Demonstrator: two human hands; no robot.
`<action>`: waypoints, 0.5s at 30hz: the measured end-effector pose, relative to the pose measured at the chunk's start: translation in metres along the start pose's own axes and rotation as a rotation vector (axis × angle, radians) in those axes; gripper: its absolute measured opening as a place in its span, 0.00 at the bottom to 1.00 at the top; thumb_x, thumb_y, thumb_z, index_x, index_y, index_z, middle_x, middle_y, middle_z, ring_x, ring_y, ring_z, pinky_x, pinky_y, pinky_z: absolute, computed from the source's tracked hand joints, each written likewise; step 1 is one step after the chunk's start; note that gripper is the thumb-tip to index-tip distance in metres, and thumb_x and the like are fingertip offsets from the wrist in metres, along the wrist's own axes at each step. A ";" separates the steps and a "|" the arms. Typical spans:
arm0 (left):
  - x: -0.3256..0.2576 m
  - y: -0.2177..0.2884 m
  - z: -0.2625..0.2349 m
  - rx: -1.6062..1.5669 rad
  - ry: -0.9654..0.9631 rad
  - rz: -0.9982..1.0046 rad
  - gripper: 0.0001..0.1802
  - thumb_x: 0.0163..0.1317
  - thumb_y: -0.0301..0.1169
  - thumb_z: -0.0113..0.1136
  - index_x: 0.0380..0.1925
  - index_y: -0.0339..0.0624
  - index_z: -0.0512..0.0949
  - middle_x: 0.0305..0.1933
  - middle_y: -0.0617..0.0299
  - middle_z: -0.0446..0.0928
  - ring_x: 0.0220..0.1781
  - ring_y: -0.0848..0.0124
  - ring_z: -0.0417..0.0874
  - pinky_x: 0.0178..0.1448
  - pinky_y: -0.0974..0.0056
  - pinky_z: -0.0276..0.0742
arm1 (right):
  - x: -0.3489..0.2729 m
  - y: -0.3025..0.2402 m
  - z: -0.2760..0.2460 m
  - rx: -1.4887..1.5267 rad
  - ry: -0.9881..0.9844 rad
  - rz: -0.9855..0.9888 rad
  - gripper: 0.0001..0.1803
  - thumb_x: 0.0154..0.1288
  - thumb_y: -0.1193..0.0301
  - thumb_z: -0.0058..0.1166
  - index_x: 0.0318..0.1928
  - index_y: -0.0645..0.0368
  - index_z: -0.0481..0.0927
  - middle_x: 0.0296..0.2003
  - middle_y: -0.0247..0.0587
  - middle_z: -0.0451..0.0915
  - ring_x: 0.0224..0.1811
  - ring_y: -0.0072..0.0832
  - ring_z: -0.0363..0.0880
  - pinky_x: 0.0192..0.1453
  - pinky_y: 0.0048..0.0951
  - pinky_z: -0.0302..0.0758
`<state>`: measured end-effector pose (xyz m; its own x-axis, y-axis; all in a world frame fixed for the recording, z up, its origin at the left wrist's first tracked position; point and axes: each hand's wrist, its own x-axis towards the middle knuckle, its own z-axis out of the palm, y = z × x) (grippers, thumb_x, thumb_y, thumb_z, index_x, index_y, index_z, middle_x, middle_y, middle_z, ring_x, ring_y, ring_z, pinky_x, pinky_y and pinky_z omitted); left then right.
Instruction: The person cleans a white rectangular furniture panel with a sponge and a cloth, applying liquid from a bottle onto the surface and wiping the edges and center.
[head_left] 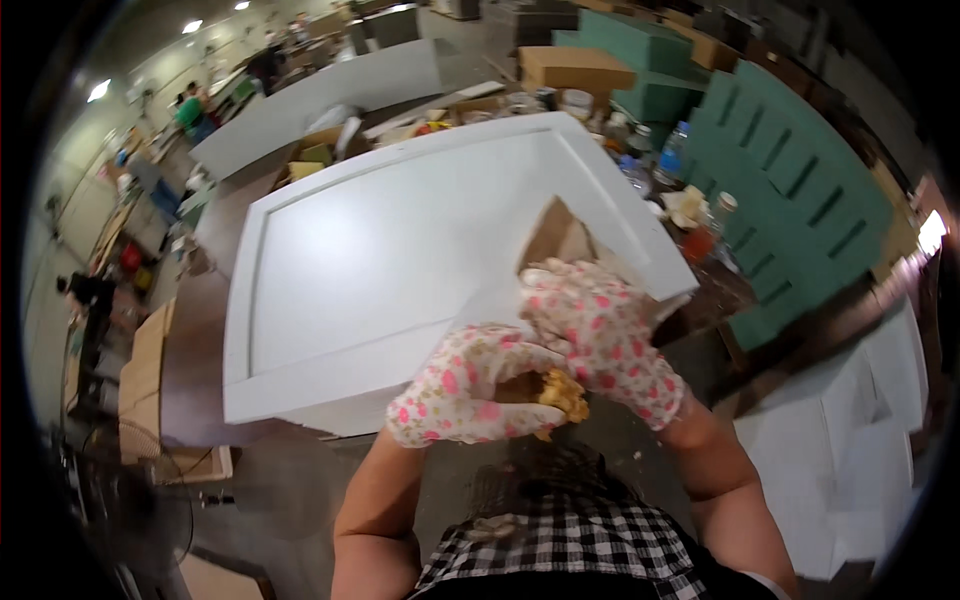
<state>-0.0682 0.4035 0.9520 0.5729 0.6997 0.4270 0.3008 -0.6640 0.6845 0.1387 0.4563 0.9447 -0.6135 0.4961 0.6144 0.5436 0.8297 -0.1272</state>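
Observation:
A white panel with a raised frame (380,240) lies flat in front of me, like a cabinet door. Both hands wear white gloves with a pink flower print. At the panel's near edge, my left hand (475,385) is closed around a rough yellow-brown lump (563,398), whose exact kind I cannot make out. My right hand (595,325) grips a brown paper-like sheet (556,232) over the panel's near right corner. The sheet's upper part sticks out beyond the fingers, and the rest is hidden by the glove. My hands are close together, nearly touching.
Bottles (672,150) and jars stand behind the panel's right side. A green slotted board (800,180) leans at the right. Cardboard boxes (575,68) are stacked behind, and white sheets (830,440) lie lower right. A fan (130,495) stands lower left; people work far left.

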 end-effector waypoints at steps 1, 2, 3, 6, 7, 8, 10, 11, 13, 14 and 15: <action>0.004 0.002 0.000 0.025 -0.005 0.018 0.21 0.49 0.44 0.69 0.40 0.44 0.82 0.32 0.59 0.80 0.35 0.62 0.81 0.44 0.61 0.76 | 0.001 0.002 0.002 0.032 0.017 -0.029 0.15 0.57 0.63 0.57 0.43 0.57 0.81 0.46 0.46 0.80 0.54 0.42 0.77 0.60 0.44 0.70; 0.007 0.003 0.000 0.049 -0.012 0.035 0.21 0.49 0.44 0.69 0.40 0.44 0.82 0.32 0.59 0.79 0.35 0.62 0.81 0.45 0.61 0.75 | 0.001 0.003 0.004 0.065 0.033 -0.057 0.16 0.57 0.61 0.57 0.43 0.56 0.80 0.46 0.46 0.80 0.54 0.43 0.77 0.59 0.46 0.70; 0.003 0.003 0.000 -0.011 -0.020 -0.020 0.21 0.49 0.43 0.70 0.40 0.44 0.82 0.32 0.59 0.79 0.36 0.61 0.80 0.45 0.60 0.75 | 0.001 -0.001 0.002 0.047 -0.047 -0.097 0.19 0.59 0.63 0.57 0.48 0.60 0.79 0.52 0.49 0.78 0.58 0.43 0.74 0.64 0.45 0.67; -0.006 0.008 0.007 -0.016 0.120 -0.082 0.24 0.48 0.42 0.72 0.44 0.46 0.81 0.35 0.59 0.80 0.42 0.63 0.81 0.46 0.59 0.75 | 0.002 -0.005 0.001 0.174 -0.120 -0.014 0.20 0.60 0.63 0.57 0.49 0.62 0.78 0.51 0.50 0.78 0.57 0.44 0.74 0.63 0.44 0.68; -0.008 0.013 0.009 -0.009 0.151 -0.099 0.24 0.48 0.43 0.72 0.44 0.45 0.80 0.37 0.58 0.80 0.44 0.63 0.81 0.47 0.60 0.75 | -0.003 -0.001 0.008 0.200 -0.035 -0.034 0.20 0.59 0.64 0.58 0.49 0.62 0.78 0.50 0.49 0.78 0.56 0.43 0.75 0.62 0.44 0.69; -0.010 0.023 0.008 -0.001 0.179 -0.115 0.25 0.49 0.43 0.71 0.45 0.44 0.80 0.40 0.57 0.80 0.46 0.63 0.81 0.49 0.60 0.75 | -0.002 0.000 0.007 0.183 -0.011 -0.044 0.19 0.58 0.66 0.58 0.48 0.62 0.79 0.50 0.49 0.79 0.56 0.43 0.76 0.62 0.44 0.69; -0.021 0.029 0.025 -0.329 0.278 -0.235 0.26 0.50 0.44 0.71 0.46 0.42 0.78 0.44 0.56 0.79 0.49 0.62 0.80 0.52 0.59 0.76 | -0.006 -0.001 0.009 0.158 -0.007 -0.032 0.17 0.57 0.68 0.56 0.47 0.61 0.79 0.49 0.48 0.79 0.55 0.44 0.76 0.61 0.43 0.70; -0.029 0.032 0.036 -0.647 0.348 -0.329 0.27 0.51 0.45 0.71 0.47 0.40 0.78 0.46 0.55 0.78 0.51 0.62 0.80 0.54 0.58 0.76 | -0.006 -0.004 0.008 0.143 -0.009 -0.017 0.17 0.57 0.69 0.55 0.47 0.60 0.80 0.49 0.47 0.79 0.55 0.44 0.76 0.61 0.43 0.70; -0.040 0.040 0.040 -1.180 0.439 -0.471 0.31 0.53 0.46 0.69 0.49 0.34 0.74 0.50 0.54 0.76 0.54 0.59 0.78 0.59 0.55 0.75 | 0.003 -0.008 0.006 0.098 0.018 -0.014 0.16 0.56 0.71 0.54 0.45 0.59 0.80 0.48 0.46 0.80 0.55 0.44 0.77 0.61 0.43 0.71; -0.037 0.037 0.051 -1.344 0.484 -0.331 0.28 0.56 0.46 0.66 0.46 0.34 0.74 0.48 0.55 0.76 0.52 0.59 0.78 0.58 0.56 0.74 | 0.004 -0.009 0.008 0.071 0.032 -0.008 0.15 0.55 0.72 0.53 0.45 0.59 0.81 0.48 0.46 0.80 0.54 0.44 0.77 0.61 0.43 0.71; -0.029 0.038 0.065 -1.482 0.538 -0.177 0.24 0.58 0.45 0.63 0.44 0.35 0.74 0.46 0.55 0.76 0.51 0.59 0.77 0.57 0.57 0.73 | 0.005 -0.009 0.010 0.102 0.070 -0.015 0.15 0.54 0.72 0.53 0.44 0.58 0.81 0.47 0.45 0.80 0.55 0.43 0.77 0.61 0.43 0.71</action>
<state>-0.0239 0.3412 0.9273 0.1906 0.9584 0.2126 -0.8312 0.0423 0.5543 0.1246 0.4536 0.9407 -0.5776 0.4668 0.6697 0.4714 0.8605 -0.1933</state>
